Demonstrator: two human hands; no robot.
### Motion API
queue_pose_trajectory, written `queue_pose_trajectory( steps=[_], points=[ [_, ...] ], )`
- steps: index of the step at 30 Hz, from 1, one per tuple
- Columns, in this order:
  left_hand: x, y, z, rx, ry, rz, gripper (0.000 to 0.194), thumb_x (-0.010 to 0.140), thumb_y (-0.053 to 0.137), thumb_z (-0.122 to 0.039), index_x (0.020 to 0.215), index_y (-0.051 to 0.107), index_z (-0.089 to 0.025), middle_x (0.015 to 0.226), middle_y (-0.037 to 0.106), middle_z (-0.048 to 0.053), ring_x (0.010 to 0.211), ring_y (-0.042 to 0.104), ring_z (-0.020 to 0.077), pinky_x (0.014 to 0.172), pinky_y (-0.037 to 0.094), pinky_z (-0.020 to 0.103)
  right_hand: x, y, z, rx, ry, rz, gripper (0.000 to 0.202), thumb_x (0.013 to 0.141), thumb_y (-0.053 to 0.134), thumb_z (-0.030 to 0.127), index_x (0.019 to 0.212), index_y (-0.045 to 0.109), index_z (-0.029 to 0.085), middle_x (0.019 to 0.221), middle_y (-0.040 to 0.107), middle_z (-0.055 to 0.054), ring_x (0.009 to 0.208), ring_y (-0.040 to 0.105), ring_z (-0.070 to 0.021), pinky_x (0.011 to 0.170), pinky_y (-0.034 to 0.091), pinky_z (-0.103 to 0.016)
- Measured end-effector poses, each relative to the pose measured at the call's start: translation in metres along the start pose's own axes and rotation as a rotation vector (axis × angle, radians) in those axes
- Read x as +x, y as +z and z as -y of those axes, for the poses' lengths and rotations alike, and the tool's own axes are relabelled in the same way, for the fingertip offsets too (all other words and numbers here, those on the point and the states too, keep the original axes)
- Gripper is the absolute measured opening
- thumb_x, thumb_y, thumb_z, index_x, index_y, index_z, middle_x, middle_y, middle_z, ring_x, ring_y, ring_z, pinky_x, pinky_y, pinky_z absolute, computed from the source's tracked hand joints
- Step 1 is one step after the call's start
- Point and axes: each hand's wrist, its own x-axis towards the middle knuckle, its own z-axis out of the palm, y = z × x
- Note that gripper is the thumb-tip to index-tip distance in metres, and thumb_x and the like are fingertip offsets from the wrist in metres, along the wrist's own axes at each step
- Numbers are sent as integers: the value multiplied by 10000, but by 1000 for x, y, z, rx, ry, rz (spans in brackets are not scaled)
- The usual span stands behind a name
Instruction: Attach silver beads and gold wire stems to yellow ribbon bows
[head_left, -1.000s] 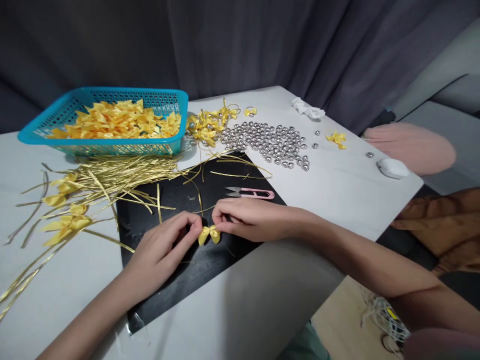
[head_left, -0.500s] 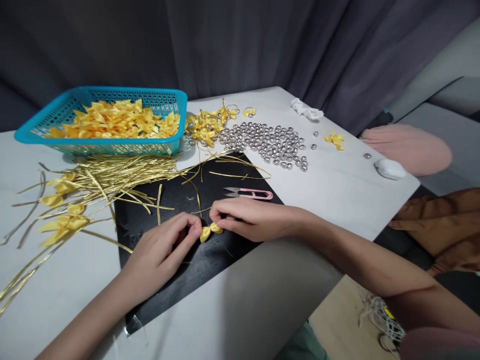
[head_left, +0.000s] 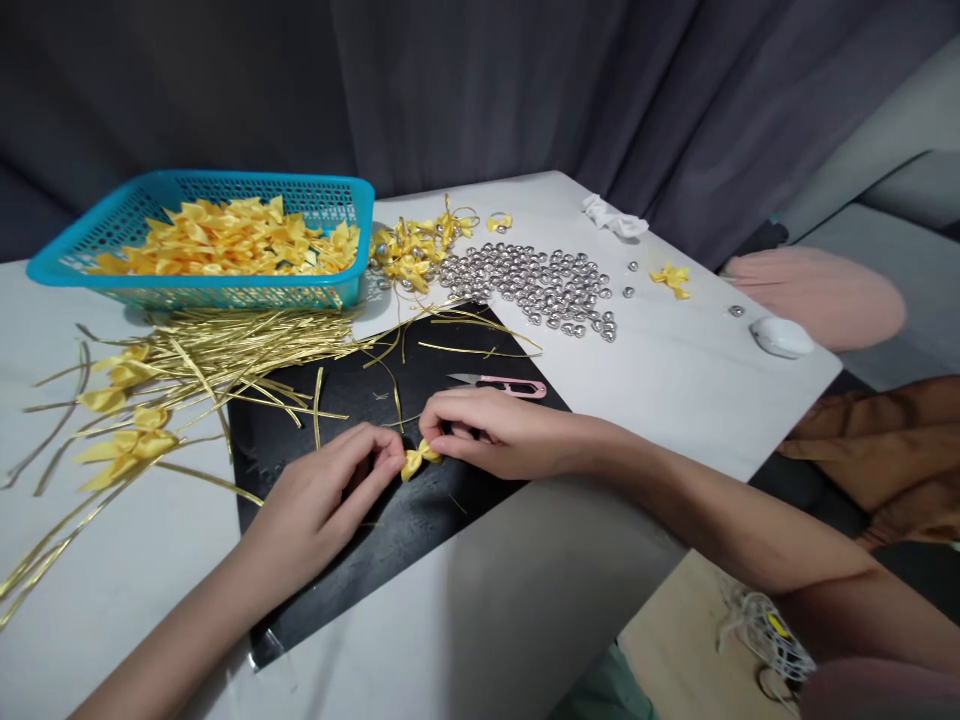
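Observation:
A small yellow ribbon bow [head_left: 415,461] is pinched between my two hands, just over a black mat [head_left: 405,545]. My left hand [head_left: 337,480] grips its left end with thumb and fingertips. On the other end, my right hand [head_left: 480,432] closes its thumb and forefinger, hiding part of that loop. Just behind my right hand lie pink-handled thread snips [head_left: 517,387], partly covered by it. Loose gold twist ties [head_left: 255,350] are heaped to the upper left, some reaching onto the mat.
A blue basket [head_left: 352,290] of yellow bows stands at the back left. Beside it are bows with ties [head_left: 412,250] and a spread of silver heart-shaped beads [head_left: 532,280]. A white mouse-like object [head_left: 781,337] and crumpled tissue [head_left: 615,217] lie to the right.
Both hands stay on the bow, which has tilted and shifted very slightly. The right hand has moved a little upward, covering more of the snips.

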Motion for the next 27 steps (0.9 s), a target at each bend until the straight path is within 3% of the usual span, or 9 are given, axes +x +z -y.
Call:
queue_pose_trajectory(
  steps=[11,14,17,20,24,27],
  points=[
    [0,1,-2,49,-15,11,265,971,372,-390,871,553,-224,747,542,-34,632,538,133,615,390,243,0,-1,-4,-30,-73,-15,155,893,425,83,768,453,171,794,502,-5,730,457,-109,698,374,-230],
    [1,1,-2,-51,-44,-66,234,956,412,-390,867,552,-224,752,544,-28,654,520,137,621,394,235,1,8,0,111,87,-208,78,879,521,183,815,476,180,782,511,30,595,426,-69,574,349,-206],
    [2,1,-3,-187,-94,-195,205,930,453,-390,857,544,-222,746,539,-26,640,503,133,583,396,218,1,23,12,425,399,-488,276,786,671,375,792,461,195,671,464,74,468,365,-39,422,251,-178],
    [1,1,-5,-255,-102,-234,186,909,479,-381,844,543,-220,727,538,-31,608,491,124,557,397,206,2,38,24,640,562,-397,364,716,727,450,669,493,176,534,408,86,414,338,-29,368,222,-169],
    [-2,1,-7,-257,-56,-173,175,912,480,-361,829,548,-222,729,553,-33,630,508,120,574,401,199,4,47,27,814,555,-347,319,706,751,416,773,562,168,666,566,62,366,397,-12,325,276,-163],
    [-2,0,-6,-228,-39,-145,178,925,468,-353,832,548,-224,734,535,-35,637,491,119,579,390,204,6,48,23,870,529,-360,274,725,735,369,764,549,173,622,566,75,343,385,-16,309,262,-160]
  ],
)
